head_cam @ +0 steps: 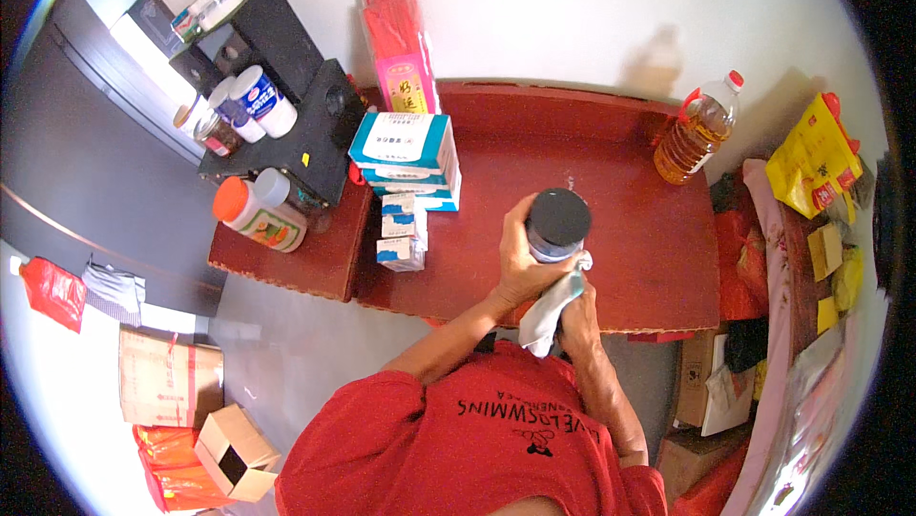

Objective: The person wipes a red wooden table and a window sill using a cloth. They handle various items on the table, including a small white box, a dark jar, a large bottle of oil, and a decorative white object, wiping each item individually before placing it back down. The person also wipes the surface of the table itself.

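Observation:
My left hand (521, 252) wraps around a jar with a wide black lid (559, 218), held up above the red wooden table (637, 258). Only a band of the jar's clear or bluish body shows below the lid. In my right hand (581, 319) is a white cloth (551, 312), which hangs down past the wrist. One end of the cloth reaches up against the jar's side near my left thumb. My right fingertips are hidden behind the cloth and the jar.
Left of the jar stand stacked teal-and-white boxes (404, 144) and small white boxes (401, 242). An orange-lidded bottle (261, 219) and a black speaker (286, 36) are farther left. An oil bottle (694, 133) stands at the back right. Cartons (172, 380) sit on the floor.

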Tool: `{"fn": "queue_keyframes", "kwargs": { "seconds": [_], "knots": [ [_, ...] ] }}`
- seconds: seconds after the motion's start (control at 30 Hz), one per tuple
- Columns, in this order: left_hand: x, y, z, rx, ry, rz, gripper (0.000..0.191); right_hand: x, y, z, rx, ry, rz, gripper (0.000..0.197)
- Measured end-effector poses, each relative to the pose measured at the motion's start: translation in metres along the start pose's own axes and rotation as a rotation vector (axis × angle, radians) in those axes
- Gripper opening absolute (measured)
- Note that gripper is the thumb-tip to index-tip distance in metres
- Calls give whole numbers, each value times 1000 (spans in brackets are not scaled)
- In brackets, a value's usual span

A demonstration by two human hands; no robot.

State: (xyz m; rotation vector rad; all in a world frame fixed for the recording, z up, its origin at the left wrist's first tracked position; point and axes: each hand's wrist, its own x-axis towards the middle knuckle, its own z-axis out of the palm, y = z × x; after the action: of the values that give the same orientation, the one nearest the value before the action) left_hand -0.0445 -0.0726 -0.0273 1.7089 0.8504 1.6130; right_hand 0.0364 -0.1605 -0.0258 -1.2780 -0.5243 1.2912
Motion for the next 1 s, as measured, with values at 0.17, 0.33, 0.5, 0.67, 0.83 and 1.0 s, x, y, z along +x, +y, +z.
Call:
{"fn": "queue_keyframes", "kwargs": {
  "seconds": [0.17, 0.33, 0.5, 0.67, 0.83, 1.0],
  "knots": [
    [-36, -40, -25, -135, 45, -356, 89, -8, 19, 0, -784, -280, -214, 22],
    [-48, -68, -43, 223, 40, -339, 92, -2, 11, -19, -558, -295, -53, 23],
    [-62, -70, -52, 11, 71, -375, 88, 43, 49, -74, -830, 156, -259, 37],
    [-63, -41, -52, 230, 157, -442, 86, 69, 105, -68, -1363, -70, -864, 62],
    [-76, -40, -59, 143, 257, -481, 96, 75, 117, -44, -1417, -533, -922, 49],
    [-79, -24, -61, 374, 223, -465, 97, 141, 106, -24, -1445, -662, -979, 45]
  ]
}}
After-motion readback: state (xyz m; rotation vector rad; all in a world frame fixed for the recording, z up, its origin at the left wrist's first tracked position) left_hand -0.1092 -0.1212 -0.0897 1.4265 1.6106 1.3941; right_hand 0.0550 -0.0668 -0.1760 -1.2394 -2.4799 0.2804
